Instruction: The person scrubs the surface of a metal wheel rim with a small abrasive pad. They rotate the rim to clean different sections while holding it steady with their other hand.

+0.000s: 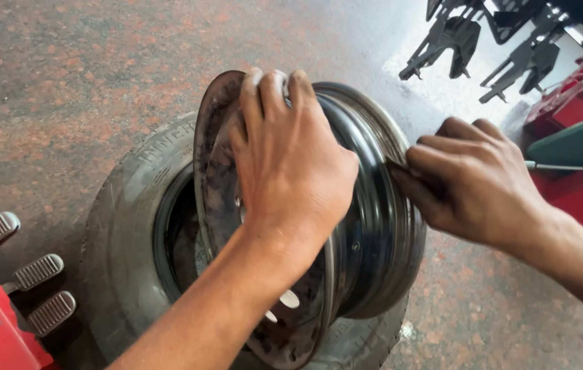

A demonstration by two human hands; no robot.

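Your left hand [291,164] clamps the heavy, stiff steel rim [366,226] at its top edge while your right hand [473,181] pinches its slick outer lip above the tyre [123,240].

The scene is evenly lit by daylight entering from the upper right, where the floor [442,89] is overexposed. Soft shadows are cast; focus is sharp throughout.

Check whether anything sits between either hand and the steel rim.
Nothing visible does. The left hand already grips the upper edge of the steel rim, which stands on edge on the tyre. The right hand presses against the rim's far flange; whether it holds something small there is unclear.
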